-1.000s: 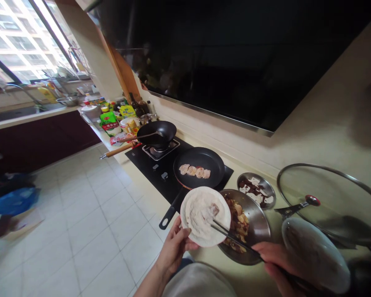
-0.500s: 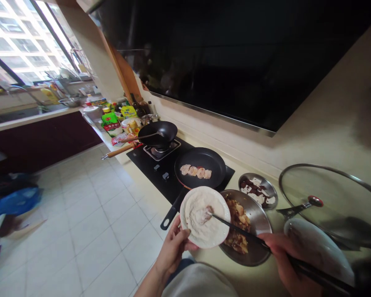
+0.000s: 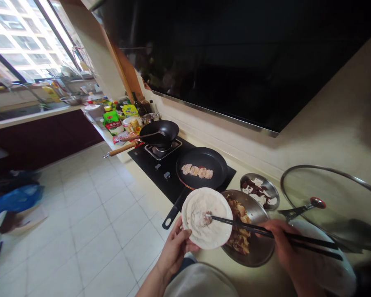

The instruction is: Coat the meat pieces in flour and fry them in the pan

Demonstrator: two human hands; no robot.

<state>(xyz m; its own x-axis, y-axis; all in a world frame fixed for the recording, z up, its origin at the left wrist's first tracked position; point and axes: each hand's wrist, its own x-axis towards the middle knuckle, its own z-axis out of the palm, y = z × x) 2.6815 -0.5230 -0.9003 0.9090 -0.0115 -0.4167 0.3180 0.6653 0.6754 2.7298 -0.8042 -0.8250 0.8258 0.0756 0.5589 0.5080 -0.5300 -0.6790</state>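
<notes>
My left hand (image 3: 177,247) grips the near-left rim of a white bowl (image 3: 190,202) of white powder, thumb over the edge. A pair of black chopsticks (image 3: 250,226) is in my closed right hand (image 3: 282,243). Their tips press on a powder-coated piece of meat (image 3: 206,218) in the bowl. Partly behind the bowl stands a steel basin (image 3: 259,247) with marinated meat chunks (image 3: 241,241). In the black frying pan (image 3: 216,159) lie several pale meat pieces (image 3: 198,170) in a row.
A black wok (image 3: 159,133) with a wooden handle sits on the far burner. Right of the pan are a small steel plate (image 3: 276,187) with floured dark pieces and a glass lid (image 3: 321,187). The range hood (image 3: 216,62) hangs above; bags and bottles crowd the far counter.
The chopsticks have turned to a flatter angle, and their tips and the meat piece have shifted slightly left and down in the bowl. My left hand still holds the bowl.
</notes>
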